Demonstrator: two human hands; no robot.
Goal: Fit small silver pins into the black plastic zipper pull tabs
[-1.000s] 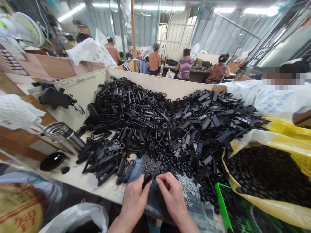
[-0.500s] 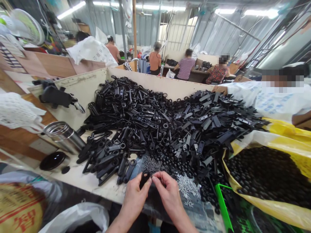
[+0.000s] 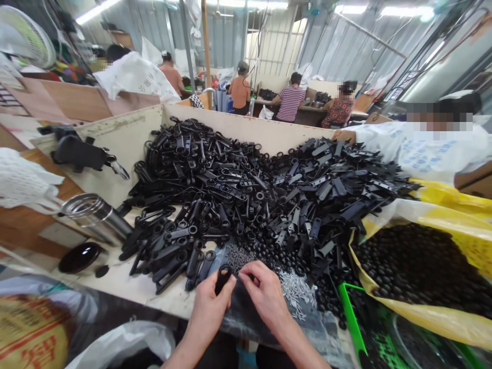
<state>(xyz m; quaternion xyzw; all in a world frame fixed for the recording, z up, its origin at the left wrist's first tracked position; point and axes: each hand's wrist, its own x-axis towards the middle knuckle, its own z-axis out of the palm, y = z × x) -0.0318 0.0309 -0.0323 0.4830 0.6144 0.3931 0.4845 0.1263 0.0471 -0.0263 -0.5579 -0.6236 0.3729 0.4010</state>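
Observation:
My left hand [image 3: 208,307] is shut on a black plastic loop-ended pull [image 3: 223,280], which stands up from between the thumb and fingers. My right hand [image 3: 264,296] is close beside it, its fingertips pinched together at the pull's edge. Whatever they may hold is hidden. Just beyond both hands, on the white bench [image 3: 157,289], lies a large heap of black plastic pulls [image 3: 246,197]. Small silver metal pins [image 3: 296,289] and round black beads [image 3: 282,264] are scattered on a dark plastic sheet [image 3: 253,320] by my right hand.
A yellow-and-white sack of black beads [image 3: 418,266] lies to the right, with a green plastic edge [image 3: 350,320] near it. A steel cup [image 3: 96,218] and black lid [image 3: 80,257] sit at left. A co-worker in white [image 3: 426,151] reaches across the bench's far right.
Both my hands have risen slightly up the picture, and the black pull has tilted a little more upright. The heap and the sack look unmoved apart from a small shift of the whole view.

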